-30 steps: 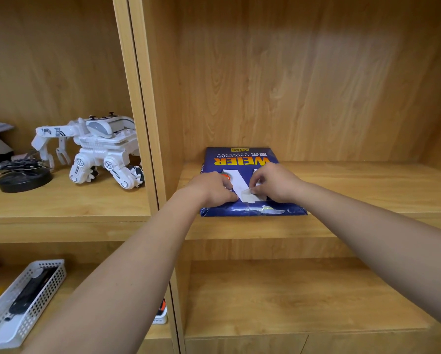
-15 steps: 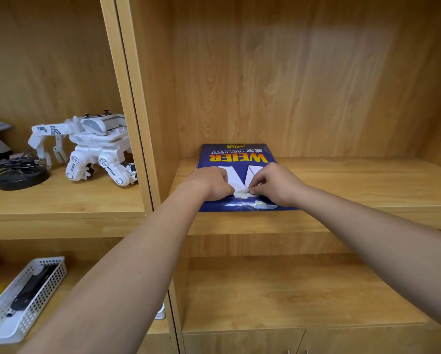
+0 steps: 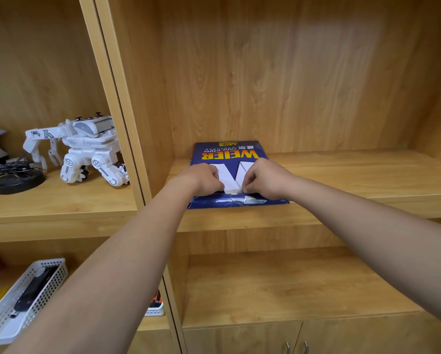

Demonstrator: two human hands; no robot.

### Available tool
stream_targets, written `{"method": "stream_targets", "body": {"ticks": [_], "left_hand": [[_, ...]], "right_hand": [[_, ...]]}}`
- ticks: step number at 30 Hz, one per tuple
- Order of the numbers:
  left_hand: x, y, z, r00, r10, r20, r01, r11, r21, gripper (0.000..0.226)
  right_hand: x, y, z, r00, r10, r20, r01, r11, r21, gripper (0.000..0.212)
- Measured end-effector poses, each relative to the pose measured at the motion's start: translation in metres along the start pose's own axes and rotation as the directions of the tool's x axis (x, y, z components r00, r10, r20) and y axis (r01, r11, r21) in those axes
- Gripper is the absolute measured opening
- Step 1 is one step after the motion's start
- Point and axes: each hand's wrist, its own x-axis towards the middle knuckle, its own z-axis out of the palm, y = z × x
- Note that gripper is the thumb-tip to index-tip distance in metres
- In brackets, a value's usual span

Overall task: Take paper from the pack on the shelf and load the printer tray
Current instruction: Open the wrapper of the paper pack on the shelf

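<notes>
A blue paper pack (image 3: 229, 154) with yellow lettering lies flat on the middle wooden shelf (image 3: 354, 175), its torn near end facing me. My left hand (image 3: 201, 178) rests on the pack's near left part, fingers curled at the opening. My right hand (image 3: 262, 177) pinches the near edge of the white paper (image 3: 229, 178) that shows in the torn wrapper. No printer or tray is in view.
A white toy robot (image 3: 84, 152) and a black round base (image 3: 17, 181) with cables stand on the left shelf. Below left is a white mesh basket (image 3: 22, 300) with a dark object. The lower shelf (image 3: 290, 284) and cabinet doors (image 3: 296, 346) lie beneath.
Both hands have stayed at the pack's near end and drawn closer together at the opening. The camera has shifted slightly to the right and tilted a little upward.
</notes>
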Motion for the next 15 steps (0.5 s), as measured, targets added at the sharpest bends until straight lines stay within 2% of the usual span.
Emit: {"method": "stream_targets", "body": {"ticks": [12, 15], "left_hand": [[0.002, -0.003, -0.001, 0.999, -0.017, 0.037, 0.021, 0.993, -0.118, 0.023], [0.004, -0.005, 0.000, 0.999, -0.027, 0.034, 0.032, 0.989, -0.145, 0.021]], "right_hand": [[-0.023, 0.002, -0.004, 1.000, -0.002, 0.020, 0.002, 1.000, 0.012, 0.013], [-0.031, 0.003, 0.001, 0.999, -0.002, -0.036, 0.001, 1.000, -0.027, 0.014]]}}
